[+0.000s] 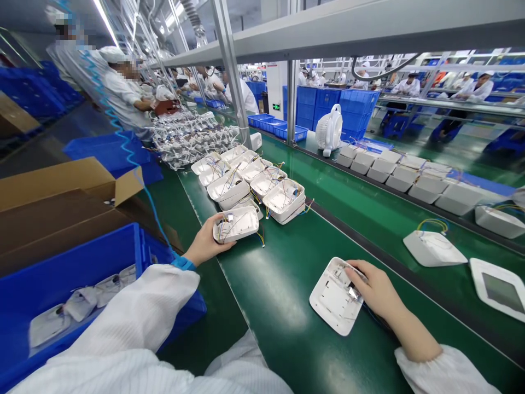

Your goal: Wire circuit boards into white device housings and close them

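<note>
Over green worktop [283, 306], left grip [207, 243] clasps a wired housing [244, 224], long axis left-to-right. Lower right, right grip [377, 287] clasps a second housing [333, 301], hollow upward.

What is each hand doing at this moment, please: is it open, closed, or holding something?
Left hand: closed on the edge of a white case.
Right hand: closed on the edge of another white case.
</note>
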Tool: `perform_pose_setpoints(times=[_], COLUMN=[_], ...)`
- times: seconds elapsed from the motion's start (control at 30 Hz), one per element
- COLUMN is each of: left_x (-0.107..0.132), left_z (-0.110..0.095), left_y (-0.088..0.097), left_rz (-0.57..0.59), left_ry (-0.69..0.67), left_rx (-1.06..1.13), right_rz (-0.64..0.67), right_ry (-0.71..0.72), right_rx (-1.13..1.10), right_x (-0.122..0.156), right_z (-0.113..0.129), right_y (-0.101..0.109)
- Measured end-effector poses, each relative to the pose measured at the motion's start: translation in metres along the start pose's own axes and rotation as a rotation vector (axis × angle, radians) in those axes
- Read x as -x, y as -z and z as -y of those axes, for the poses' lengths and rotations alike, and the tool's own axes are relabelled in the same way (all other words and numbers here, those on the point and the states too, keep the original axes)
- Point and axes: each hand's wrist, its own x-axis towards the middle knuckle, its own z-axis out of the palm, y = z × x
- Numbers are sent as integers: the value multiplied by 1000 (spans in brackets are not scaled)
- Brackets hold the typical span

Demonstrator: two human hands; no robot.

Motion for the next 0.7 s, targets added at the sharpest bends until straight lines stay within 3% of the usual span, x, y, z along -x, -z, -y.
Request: perform_pose_setpoints(times=[0.13,0.27,0.47,0.7], left_x=[13,8,-12,-15], left_z=[7,5,0,-2], left_y=[3,-5,-12,-21], left_rz=[-74,-188,-142,-149], left_ry=[49,138,160,278], left_rx=[26,8,4,-3], right_rz=[-12,-11,7,19], right_ry=[6,0,7,3], right_rx=[-5,-7,-10,-29], right_x=[1,1,0,1], right_z=[-2,-3,-3,-5], right_y=[-1,-1,-1,-1])
